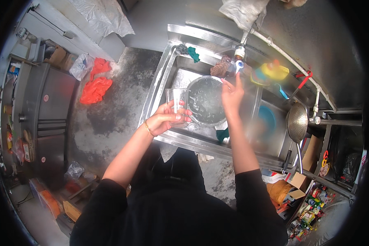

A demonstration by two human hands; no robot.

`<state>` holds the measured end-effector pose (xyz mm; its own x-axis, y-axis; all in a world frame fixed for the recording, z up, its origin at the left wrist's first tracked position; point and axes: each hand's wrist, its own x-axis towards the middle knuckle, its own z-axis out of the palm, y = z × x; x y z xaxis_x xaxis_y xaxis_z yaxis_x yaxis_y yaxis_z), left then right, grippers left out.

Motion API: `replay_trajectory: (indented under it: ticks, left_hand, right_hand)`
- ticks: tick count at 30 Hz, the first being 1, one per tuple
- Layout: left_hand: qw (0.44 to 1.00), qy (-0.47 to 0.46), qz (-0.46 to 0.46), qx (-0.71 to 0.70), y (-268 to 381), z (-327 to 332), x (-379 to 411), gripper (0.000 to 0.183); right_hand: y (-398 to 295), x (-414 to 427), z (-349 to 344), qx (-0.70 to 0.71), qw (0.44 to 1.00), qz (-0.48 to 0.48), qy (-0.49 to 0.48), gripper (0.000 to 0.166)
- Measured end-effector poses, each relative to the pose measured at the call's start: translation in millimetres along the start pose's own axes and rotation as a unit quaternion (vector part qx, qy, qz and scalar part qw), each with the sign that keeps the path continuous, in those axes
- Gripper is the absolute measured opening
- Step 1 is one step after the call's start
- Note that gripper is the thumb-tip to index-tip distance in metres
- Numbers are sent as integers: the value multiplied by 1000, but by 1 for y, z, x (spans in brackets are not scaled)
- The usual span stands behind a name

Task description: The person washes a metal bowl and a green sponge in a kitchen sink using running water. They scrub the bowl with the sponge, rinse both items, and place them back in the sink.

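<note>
My left hand [164, 120] is wrapped around the lower part of a clear drinking glass [176, 94], which stands roughly upright above the near left side of the sink [184, 77]. Just right of the glass, a round metal basin [206, 77] of water sits in the left sink compartment. My right hand [232, 97] reaches over the basin's right edge. Its index finger is raised against the white-and-blue lever of the tap [239, 65], and the other fingers grip nothing. Whether water runs from the tap cannot be made out.
Behind the basin lies a brown mesh cloth [220, 67]; green scouring pads [193, 54] rest on the sink's rim. A yellow basket [275, 73] stands right of the tap. A blue bowl [266, 118] is in the right compartment, beside a hanging perforated ladle [297, 122].
</note>
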<state>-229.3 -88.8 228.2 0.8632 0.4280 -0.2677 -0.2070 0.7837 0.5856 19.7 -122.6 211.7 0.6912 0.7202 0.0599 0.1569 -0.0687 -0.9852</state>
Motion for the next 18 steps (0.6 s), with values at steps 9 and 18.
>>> replay_trajectory:
  ticks: [9,18]
  left_hand:
    - [954,160,63,246,23,-81,-76,84]
    - [778,104,166,597,133,-127,-206,108]
  right_hand:
    - [-37,-147,134,79,980,69,-168,55]
    - [-49,-172,213,27,983,-100,153,45]
